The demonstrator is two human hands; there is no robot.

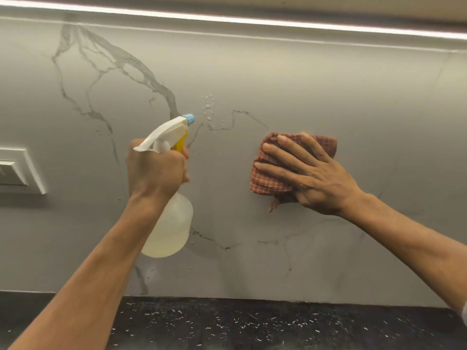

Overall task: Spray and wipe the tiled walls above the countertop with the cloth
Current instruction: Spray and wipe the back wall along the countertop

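Marble-veined wall (278, 79) (droplets (208, 107) mid-height) above speckled black worktop (252, 324), switch plate (17, 170) at left edge; left grip (155, 170) clenches spray bottle (171, 223); right grip (310, 178), released flat, presses cloth (269, 181) to wall.

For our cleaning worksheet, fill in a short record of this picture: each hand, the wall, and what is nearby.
left hand: grips the spray bottle, nozzle aimed at the wall
right hand: presses the cloth flat on the wall, fingers spread
wall: droplets just beyond the nozzle, left of the cloth
below: dark speckled countertop
far left: white switch plate
above: light strip
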